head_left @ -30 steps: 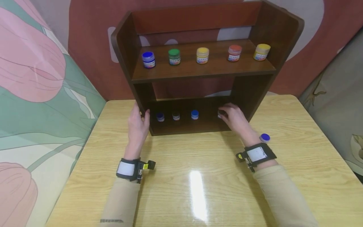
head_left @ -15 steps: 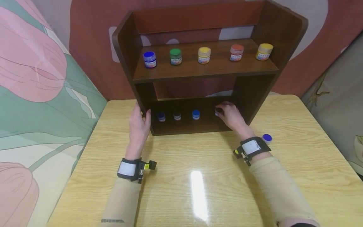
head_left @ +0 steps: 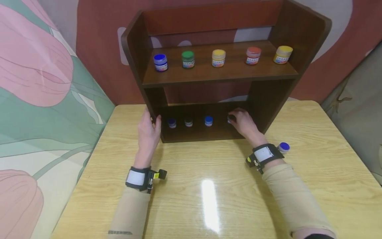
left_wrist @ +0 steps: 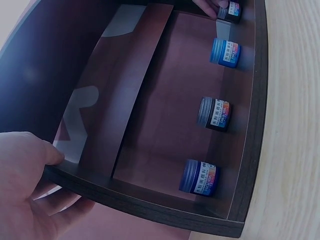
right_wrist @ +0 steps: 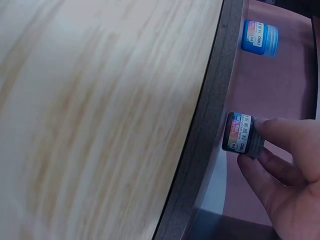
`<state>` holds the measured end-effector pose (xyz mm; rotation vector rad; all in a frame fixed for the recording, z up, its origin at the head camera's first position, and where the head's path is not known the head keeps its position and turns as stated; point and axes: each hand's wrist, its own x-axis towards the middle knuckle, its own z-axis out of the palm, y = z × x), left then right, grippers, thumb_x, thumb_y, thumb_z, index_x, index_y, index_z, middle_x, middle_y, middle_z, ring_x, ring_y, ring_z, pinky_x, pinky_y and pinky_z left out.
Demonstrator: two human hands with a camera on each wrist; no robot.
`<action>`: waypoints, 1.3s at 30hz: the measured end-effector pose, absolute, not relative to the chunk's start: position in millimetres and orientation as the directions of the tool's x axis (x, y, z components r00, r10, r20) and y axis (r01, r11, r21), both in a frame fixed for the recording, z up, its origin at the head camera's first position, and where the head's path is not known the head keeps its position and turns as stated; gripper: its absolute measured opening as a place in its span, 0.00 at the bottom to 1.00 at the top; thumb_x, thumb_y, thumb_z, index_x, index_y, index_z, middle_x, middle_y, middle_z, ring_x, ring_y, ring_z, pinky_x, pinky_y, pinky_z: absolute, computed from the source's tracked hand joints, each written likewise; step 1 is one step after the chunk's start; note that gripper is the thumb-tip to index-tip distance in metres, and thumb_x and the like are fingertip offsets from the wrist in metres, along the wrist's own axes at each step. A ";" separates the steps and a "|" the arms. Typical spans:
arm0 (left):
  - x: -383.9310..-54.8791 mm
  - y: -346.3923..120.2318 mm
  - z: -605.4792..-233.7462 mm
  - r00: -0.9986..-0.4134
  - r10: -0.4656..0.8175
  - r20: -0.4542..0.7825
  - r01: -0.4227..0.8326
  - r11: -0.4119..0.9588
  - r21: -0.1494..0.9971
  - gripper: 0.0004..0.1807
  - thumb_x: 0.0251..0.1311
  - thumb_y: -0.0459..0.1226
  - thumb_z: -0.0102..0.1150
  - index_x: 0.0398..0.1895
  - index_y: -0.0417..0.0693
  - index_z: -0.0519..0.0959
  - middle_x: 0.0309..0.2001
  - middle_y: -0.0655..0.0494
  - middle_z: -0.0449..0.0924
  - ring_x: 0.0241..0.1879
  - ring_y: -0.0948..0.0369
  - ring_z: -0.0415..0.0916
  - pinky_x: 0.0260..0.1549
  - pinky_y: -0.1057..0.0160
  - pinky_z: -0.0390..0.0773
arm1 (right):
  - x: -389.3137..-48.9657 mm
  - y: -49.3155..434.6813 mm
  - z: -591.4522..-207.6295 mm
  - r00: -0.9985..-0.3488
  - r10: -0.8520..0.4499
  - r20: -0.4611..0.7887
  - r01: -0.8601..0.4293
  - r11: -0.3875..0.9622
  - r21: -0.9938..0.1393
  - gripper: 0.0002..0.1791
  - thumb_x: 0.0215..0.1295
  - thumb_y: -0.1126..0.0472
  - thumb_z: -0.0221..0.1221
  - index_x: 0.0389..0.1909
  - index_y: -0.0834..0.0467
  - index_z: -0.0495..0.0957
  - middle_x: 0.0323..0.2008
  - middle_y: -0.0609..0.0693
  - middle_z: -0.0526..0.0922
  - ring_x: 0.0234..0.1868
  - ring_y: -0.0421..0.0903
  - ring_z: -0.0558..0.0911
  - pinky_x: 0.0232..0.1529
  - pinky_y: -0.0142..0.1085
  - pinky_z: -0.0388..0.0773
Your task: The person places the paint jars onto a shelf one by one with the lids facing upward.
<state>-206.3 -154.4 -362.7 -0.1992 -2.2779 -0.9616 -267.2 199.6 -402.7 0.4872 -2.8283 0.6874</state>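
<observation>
My right hand (head_left: 245, 124) reaches into the lower tier of a dark brown wooden shelf (head_left: 221, 79). Its thumb and fingers pinch a small dark paint jar (right_wrist: 240, 134) by the lid, the base close over the lower board. My left hand (head_left: 148, 131) grips the shelf's left side panel (left_wrist: 135, 202), thumb on one face and fingers on the other. Left of the held jar stand a blue paint jar (head_left: 208, 121), a black one (head_left: 188, 122) and a dark blue one (head_left: 171, 123), spaced in a row.
On the upper tier stand paint jars: blue (head_left: 160, 63), green (head_left: 188, 59), yellow (head_left: 218, 58), red (head_left: 253, 55) and another yellow (head_left: 283, 55). Beside my right wrist, a blue-lidded jar (head_left: 284, 147) sits on the wooden table (head_left: 185, 186). A patterned wall (head_left: 98, 59) rises behind.
My right hand has shifted slightly left along the lower tier with the dark paint jar, then stayed nearly still. The left hand keeps its grip. The head view has drifted a little.
</observation>
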 end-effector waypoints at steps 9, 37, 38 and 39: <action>-204.8 -152.7 -362.0 -0.792 -0.107 0.601 0.356 0.720 0.596 0.22 0.70 0.34 0.55 0.65 0.38 0.68 0.56 0.36 0.78 0.57 0.44 0.79 0.49 0.47 0.85 | -267.6 202.1 -403.7 -0.933 -0.263 0.246 -0.348 0.835 -0.426 0.16 0.67 0.65 0.61 0.53 0.70 0.80 0.54 0.69 0.80 0.58 0.65 0.78 0.62 0.55 0.76; -204.2 -153.3 -362.9 -0.798 -0.113 0.591 0.358 0.700 0.618 0.21 0.71 0.34 0.54 0.64 0.38 0.68 0.56 0.37 0.79 0.56 0.44 0.80 0.47 0.47 0.86 | -218.3 215.2 -369.1 -0.895 -0.250 0.369 -0.396 0.826 -0.400 0.21 0.64 0.61 0.65 0.54 0.66 0.78 0.54 0.66 0.80 0.55 0.64 0.79 0.57 0.57 0.77; -204.0 -153.2 -362.7 -0.799 -0.114 0.591 0.358 0.699 0.619 0.21 0.71 0.34 0.54 0.64 0.38 0.68 0.56 0.37 0.79 0.56 0.44 0.80 0.47 0.47 0.86 | -214.2 217.6 -367.6 -0.901 -0.246 0.358 -0.388 0.826 -0.409 0.21 0.64 0.60 0.65 0.55 0.66 0.78 0.54 0.65 0.80 0.56 0.64 0.79 0.59 0.57 0.77; -203.7 -153.0 -362.4 -0.799 -0.116 0.590 0.357 0.698 0.621 0.21 0.70 0.34 0.54 0.63 0.37 0.69 0.56 0.37 0.79 0.56 0.43 0.80 0.47 0.47 0.86 | -209.8 220.4 -365.8 -0.906 -0.242 0.346 -0.381 0.823 -0.421 0.21 0.65 0.60 0.64 0.55 0.66 0.78 0.55 0.65 0.80 0.57 0.63 0.79 0.60 0.56 0.76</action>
